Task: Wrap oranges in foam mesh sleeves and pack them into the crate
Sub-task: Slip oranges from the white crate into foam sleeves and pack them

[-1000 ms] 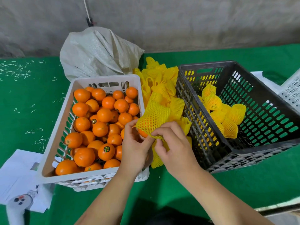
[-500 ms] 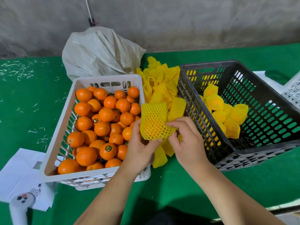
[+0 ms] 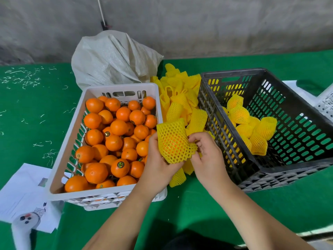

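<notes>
An orange sits inside a yellow foam mesh sleeve (image 3: 173, 141), held between both hands above the gap between the two crates. My left hand (image 3: 157, 165) cups it from below and the left. My right hand (image 3: 207, 156) pinches the sleeve's right edge. The white crate (image 3: 72, 132) on the left is full of bare oranges (image 3: 119, 127). The black crate (image 3: 295, 98) on the right holds several wrapped oranges (image 3: 252, 129). A pile of empty yellow sleeves (image 3: 182, 100) lies between the crates.
A grey woven sack (image 3: 113, 58) stands behind the white crate. White papers (image 3: 23, 192) and a white controller (image 3: 23, 224) lie at the front left on the green table cloth (image 3: 36, 105). Another white crate's corner (image 3: 326, 103) shows at the right edge.
The sleeve has been pulled down over the orange, which now shows only through the mesh. Both hands stayed in the gap between the crates, the right hand shifting to the sleeve's right edge.
</notes>
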`<state>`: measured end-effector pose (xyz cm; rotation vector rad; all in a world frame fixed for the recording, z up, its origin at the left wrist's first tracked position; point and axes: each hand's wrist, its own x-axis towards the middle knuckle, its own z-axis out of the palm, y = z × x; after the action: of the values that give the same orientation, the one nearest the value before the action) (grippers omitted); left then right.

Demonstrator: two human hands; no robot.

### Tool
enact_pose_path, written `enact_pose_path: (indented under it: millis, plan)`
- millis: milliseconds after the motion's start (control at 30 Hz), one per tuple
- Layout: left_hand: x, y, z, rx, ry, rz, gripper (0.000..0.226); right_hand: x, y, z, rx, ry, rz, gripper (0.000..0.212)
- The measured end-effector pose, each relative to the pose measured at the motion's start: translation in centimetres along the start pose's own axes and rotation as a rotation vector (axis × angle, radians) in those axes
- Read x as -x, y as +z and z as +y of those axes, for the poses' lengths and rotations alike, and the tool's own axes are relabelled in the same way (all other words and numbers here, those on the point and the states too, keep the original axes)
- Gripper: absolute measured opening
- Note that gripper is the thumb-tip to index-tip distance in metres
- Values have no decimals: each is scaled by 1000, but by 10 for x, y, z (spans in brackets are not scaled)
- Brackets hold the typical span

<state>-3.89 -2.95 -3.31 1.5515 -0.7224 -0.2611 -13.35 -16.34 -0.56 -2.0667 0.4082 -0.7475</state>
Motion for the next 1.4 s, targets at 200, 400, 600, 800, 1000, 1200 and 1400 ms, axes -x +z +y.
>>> enact_pose_path:
  millis: [200,400,600,800,1000,1200,1400]
  plan:
    - [-3,-1,-1,78,-47,127,63,22,11,-1,28,-106,-7,23]
    - [-7,-2,-2,185,-143,255,64,24,6,-5,-199,152,-66,30]
    - [1,2,3,77,-56,65,73,17,14,-4,-266,172,-116,51]
    - [3,5,7,60,-7,41,70,27,8,7,-90,117,31,27]
    - [-3,2,0,66,-35,103,80,29,10,-9,-399,275,-42,52]
    - [1,9,-9,-88,-22,-129,81,16,7,-23,-518,539,-174,90]
    - [3,10,-7,-79,-16,-50,64,-29,-57,-1,-266,390,227,90]
